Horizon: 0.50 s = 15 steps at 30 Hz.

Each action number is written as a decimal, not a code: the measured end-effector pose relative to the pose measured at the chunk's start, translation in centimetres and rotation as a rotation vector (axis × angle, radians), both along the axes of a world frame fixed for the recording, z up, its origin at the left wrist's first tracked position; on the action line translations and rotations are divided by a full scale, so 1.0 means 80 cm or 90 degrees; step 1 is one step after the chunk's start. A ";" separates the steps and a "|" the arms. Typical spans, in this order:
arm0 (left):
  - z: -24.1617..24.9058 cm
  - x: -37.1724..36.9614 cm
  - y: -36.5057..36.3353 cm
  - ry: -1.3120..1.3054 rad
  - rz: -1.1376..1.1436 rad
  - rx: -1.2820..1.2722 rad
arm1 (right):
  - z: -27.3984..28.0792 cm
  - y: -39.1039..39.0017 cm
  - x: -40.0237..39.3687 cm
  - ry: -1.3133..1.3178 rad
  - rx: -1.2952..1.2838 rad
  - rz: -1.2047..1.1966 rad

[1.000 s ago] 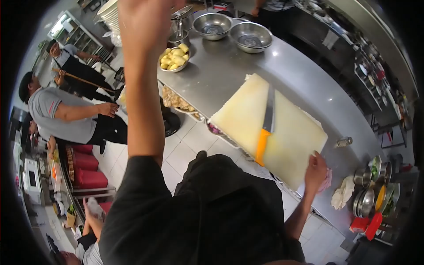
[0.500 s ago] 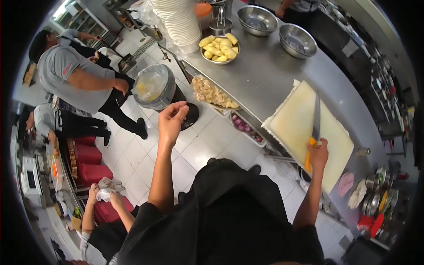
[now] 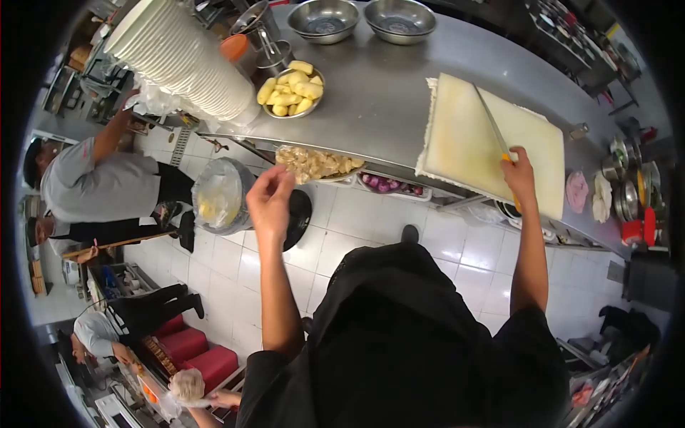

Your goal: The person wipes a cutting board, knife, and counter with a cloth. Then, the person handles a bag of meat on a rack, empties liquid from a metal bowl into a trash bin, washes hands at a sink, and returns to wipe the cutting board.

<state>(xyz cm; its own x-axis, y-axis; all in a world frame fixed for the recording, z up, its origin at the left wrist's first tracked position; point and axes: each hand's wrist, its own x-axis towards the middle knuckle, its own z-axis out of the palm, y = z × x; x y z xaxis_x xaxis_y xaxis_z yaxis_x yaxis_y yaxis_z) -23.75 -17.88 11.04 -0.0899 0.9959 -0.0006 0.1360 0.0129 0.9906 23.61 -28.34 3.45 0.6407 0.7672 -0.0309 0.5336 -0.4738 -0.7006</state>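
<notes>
My right hand (image 3: 519, 175) is closed around the yellow handle of a kitchen knife (image 3: 492, 123). Its long blade points away from me over a thick, pale cutting board (image 3: 457, 135), which lies on a white cloth on the steel table. My left hand (image 3: 270, 203) is raised in front of the table with fingers curled in toward the thumb; whether anything is between them I cannot make out. Beyond it, on the table, a metal bowl holds peeled potatoes (image 3: 291, 89). Below the tabletop sits a clear bag of light brown pieces (image 3: 314, 162).
A lined trash bin (image 3: 217, 196) stands on the tiled floor to the left. Stacked white containers (image 3: 185, 60) lean near the table's left end. Two steel bowls (image 3: 399, 20) sit at the back. Purple onions (image 3: 389, 184) fill a lower basket. Several co-workers (image 3: 107, 178) are at left.
My view has turned and shifted, so the table and board now appear further left and higher. The knife stays in my right hand. My left hand remains raised with its fingers curled.
</notes>
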 end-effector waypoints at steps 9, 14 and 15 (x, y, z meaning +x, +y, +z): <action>0.025 0.036 0.067 0.238 -0.011 0.109 | 0.026 -0.068 -0.054 0.445 0.078 -0.065; 0.020 0.018 0.107 0.336 0.091 0.131 | 0.023 -0.065 -0.058 0.510 0.099 -0.037; 0.017 0.015 0.119 0.339 0.100 0.146 | 0.022 -0.062 -0.057 0.519 0.099 -0.034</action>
<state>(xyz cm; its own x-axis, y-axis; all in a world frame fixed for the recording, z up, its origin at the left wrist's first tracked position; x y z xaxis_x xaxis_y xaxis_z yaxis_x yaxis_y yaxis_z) -22.55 -8.36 12.42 -0.1647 0.9400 0.2986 0.6287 -0.1332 0.7662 19.07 -33.33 5.20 0.4991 0.7704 -0.3967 -0.1897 -0.3496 -0.9175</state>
